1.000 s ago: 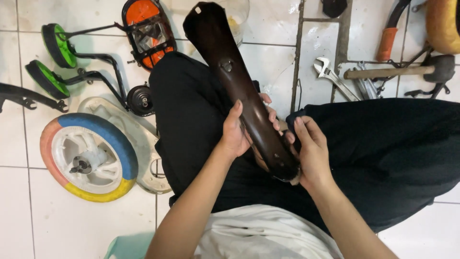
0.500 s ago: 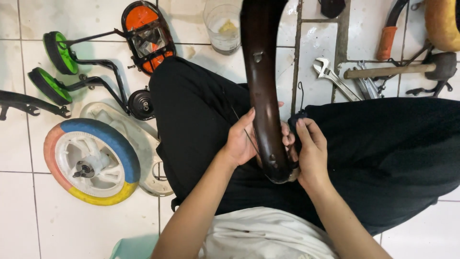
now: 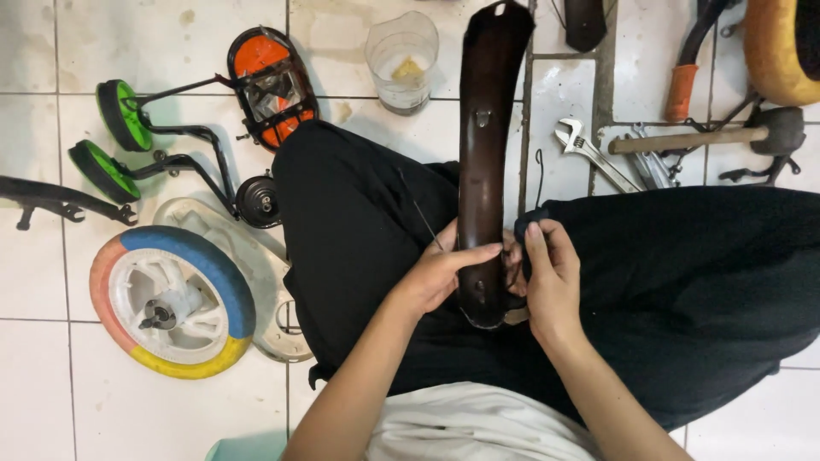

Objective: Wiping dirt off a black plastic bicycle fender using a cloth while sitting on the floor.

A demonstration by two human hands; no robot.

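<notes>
Both hands on fender, over lap.
Left hand grip wraps its lower end; right hand grip pinches a dark bit beside it.

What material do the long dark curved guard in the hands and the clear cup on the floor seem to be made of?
Curved guard: likely painted metal or hard plastic; the glossy dark brown surface shows streaks of reflected light. Clear cup: probably plastic, perhaps glass; it is see-through and slightly cloudy. The left hand and right hand grip the guard's near end.

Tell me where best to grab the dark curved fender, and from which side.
Probably at the near, lower end of the fender, where the left hand and right hand flank it. It is long, narrow and points away, so come in from both long edges.
</notes>
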